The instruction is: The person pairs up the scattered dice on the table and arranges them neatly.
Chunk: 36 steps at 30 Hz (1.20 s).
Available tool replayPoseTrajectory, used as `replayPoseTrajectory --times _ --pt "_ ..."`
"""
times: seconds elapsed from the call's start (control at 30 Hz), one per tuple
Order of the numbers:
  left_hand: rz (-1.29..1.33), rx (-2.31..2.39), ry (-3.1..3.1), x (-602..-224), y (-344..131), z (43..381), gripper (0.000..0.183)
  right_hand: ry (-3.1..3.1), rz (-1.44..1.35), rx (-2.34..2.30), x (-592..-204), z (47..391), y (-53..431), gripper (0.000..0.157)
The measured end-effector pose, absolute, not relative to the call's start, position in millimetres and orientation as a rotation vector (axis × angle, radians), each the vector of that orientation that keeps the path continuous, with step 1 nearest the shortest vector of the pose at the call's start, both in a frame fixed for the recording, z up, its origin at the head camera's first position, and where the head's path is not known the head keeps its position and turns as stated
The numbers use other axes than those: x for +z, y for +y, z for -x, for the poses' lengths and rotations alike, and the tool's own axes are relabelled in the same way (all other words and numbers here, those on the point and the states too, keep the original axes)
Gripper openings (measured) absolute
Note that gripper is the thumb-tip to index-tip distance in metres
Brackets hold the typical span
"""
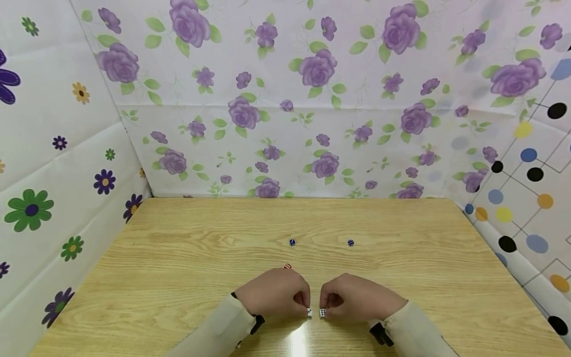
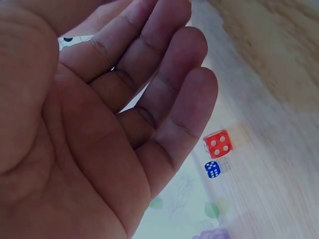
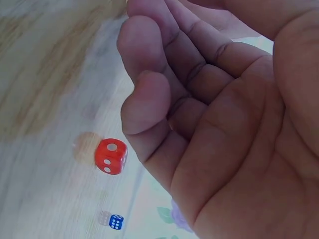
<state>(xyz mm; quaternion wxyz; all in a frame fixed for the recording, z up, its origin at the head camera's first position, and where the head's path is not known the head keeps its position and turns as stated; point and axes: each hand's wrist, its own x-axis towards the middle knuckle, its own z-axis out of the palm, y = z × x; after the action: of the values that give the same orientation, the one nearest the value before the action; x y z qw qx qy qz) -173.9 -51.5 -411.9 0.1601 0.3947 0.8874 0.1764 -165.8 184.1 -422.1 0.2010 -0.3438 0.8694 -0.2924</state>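
Note:
Near the table's front edge, in the head view, my left hand (image 1: 278, 292) pinches a white die (image 1: 310, 312) between thumb and finger. Facing it across a narrow gap, my right hand (image 1: 359, 300) pinches another white die (image 1: 322, 313). The two white dice do not touch. In the wrist views, the curled fingers of the left hand (image 2: 114, 114) and the right hand (image 3: 214, 119) hide both white dice. Just beyond the left hand a red die (image 1: 287, 267) shows its top. The right wrist view has a red die (image 3: 111, 157) beside that hand, which the head view hides.
Farther back on the wooden table (image 1: 200, 233) lie two blue dice, a left one (image 1: 292, 242) and a right one (image 1: 351, 243). White cloth with purple flowers (image 1: 241, 114) hangs behind the table, and patterned cloths flank both sides.

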Motion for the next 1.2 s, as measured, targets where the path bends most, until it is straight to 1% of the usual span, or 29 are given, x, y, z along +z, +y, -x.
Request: replayPoseTrajectory --times 0.3,0.7,0.87,1.2 --pt "-1.122 0.497 2.527 -412.9 -50.7 173.9 0.016 2.425 0.989 -0.804 -424.8 165.7 182.2 0.012" --pt "-1.104 0.513 2.508 -414.4 -48.9 174.0 0.016 2.403 1.011 -0.814 -427.0 165.0 180.6 0.014" --pt "-1.120 0.513 2.513 -415.0 -49.5 174.9 0.017 2.405 1.018 -0.803 -426.4 165.9 182.4 0.010" --pt "-1.105 0.510 2.502 -416.0 -47.9 173.5 0.015 2.377 1.036 -0.841 -429.1 166.1 181.2 0.013"
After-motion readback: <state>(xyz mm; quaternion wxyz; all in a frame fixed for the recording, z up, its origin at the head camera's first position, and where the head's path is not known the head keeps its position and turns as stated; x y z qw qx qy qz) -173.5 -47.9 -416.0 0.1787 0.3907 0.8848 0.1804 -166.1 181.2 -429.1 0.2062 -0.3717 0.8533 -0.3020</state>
